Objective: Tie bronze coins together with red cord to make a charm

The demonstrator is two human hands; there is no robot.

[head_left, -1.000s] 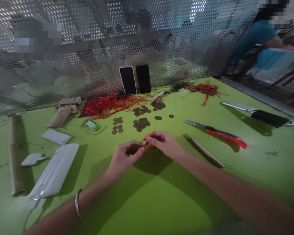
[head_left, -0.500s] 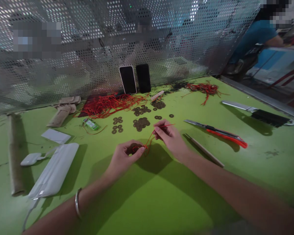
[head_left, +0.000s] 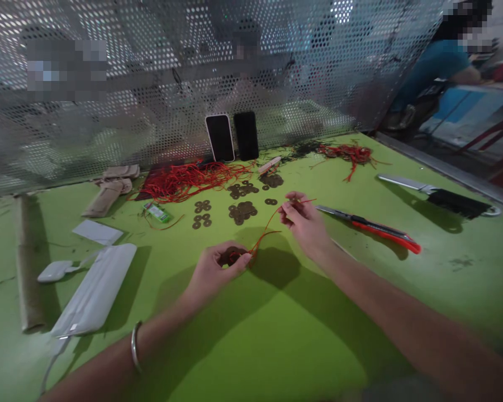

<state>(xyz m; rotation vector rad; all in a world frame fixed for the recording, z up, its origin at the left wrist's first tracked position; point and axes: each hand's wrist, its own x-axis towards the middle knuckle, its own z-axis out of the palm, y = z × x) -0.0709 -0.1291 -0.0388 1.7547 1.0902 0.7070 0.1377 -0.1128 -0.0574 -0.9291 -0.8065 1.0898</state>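
Note:
My left hand (head_left: 216, 270) is closed around a small bundle of dark coins (head_left: 230, 256) just above the green table (head_left: 276, 335). A red string (head_left: 265, 237) runs from that bundle up and right to my right hand (head_left: 305, 223), which pinches the string's free end between thumb and fingers. The string is drawn nearly taut between the two hands. Behind the hands lie loose piles of round holed coins (head_left: 242, 212) and a heap of red strings (head_left: 184, 180).
An orange-handled utility knife (head_left: 371, 228) and a wooden stick lie right of my right hand. A black-handled knife (head_left: 440, 195) lies far right. Two phones (head_left: 232, 137) lean on the perforated metal screen. A white pouch (head_left: 94, 290), a cardboard tube (head_left: 27, 262) and a person in blue (head_left: 436, 67) are around.
My right hand has pulled away from my left hand, up and to the right, drawing the red string out longer. My left hand has stayed put on the coins.

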